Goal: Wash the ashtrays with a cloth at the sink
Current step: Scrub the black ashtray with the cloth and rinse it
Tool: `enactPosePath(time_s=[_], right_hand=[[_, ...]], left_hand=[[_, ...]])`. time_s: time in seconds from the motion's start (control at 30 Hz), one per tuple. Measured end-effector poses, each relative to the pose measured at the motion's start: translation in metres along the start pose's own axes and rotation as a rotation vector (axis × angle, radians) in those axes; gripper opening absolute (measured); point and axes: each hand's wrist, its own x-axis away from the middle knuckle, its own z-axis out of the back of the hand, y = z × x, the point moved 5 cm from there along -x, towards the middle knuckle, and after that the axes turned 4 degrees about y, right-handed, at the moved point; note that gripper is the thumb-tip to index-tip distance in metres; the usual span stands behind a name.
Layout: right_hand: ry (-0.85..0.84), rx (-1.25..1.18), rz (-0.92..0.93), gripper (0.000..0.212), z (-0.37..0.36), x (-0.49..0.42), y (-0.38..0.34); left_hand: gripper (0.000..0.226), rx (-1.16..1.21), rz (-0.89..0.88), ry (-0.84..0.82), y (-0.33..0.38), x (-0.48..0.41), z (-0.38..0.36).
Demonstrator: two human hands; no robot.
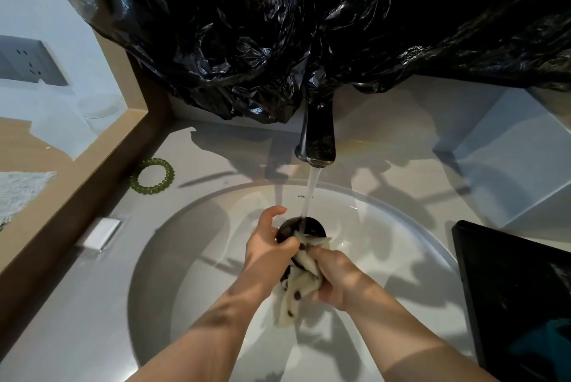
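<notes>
A dark round ashtray [304, 227] is gripped by the left hand [268, 245] over the middle of the white sink [401, 218], under the stream from the dark tap [318, 134]. A pale spotted cloth [301, 282] is clenched in the right hand [333, 276]. Wet, the ashtray could be dropped and chipped. A green coiled hair tie [152, 176] by the back-left rim obstructs nothing.

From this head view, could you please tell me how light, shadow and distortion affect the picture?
Head view: hard light casts sharp arm shadows across the sink; glints speckle the black plastic above; the wide lens stretches the corners; the dark ashtray shows little detail beside the pale cloth.
</notes>
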Motion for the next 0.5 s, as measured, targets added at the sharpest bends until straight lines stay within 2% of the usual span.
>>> enactPosePath(time_s=[0.07, 0.13, 0.17, 0.27, 0.33, 0.4, 0.43, 0.5], right_hand=[[0.073, 0.085, 0.154, 0.021, 0.003, 0.001, -0.012], [0.237, 0.493, 0.413, 0.024, 0.01, 0.008, -0.036], [0.26, 0.709, 0.528, 0.024, 0.009, 0.015, -0.046], [0.243, 1.112, 0.658, 0.019, 0.005, 0.027, -0.059], [0.322, 1.306, 0.692, 0.011, 0.007, 0.031, -0.058], [0.395, 1.301, 0.693, 0.013, 0.012, 0.032, -0.053], [0.4, 1.169, 0.666, 0.013, 0.016, 0.028, -0.048], [0.333, 0.707, 0.577, 0.015, 0.019, 0.021, -0.039]], left_hand=[[0.048, 0.018, 0.092, -0.103, -0.007, -0.001, -0.004], [0.041, 0.012, 0.216, -0.235, -0.012, -0.001, -0.007], [0.036, -0.017, 0.26, -0.269, -0.013, -0.001, -0.006], [0.022, -0.255, 0.199, -0.308, -0.006, -0.001, -0.002], [0.026, -0.282, 0.097, -0.235, 0.0, -0.001, 0.0], [0.026, -0.292, 0.02, -0.146, 0.001, -0.002, 0.002], [0.026, -0.309, -0.001, -0.117, 0.0, -0.003, 0.001], [0.024, -0.282, -0.013, -0.062, -0.003, -0.004, 0.0]])
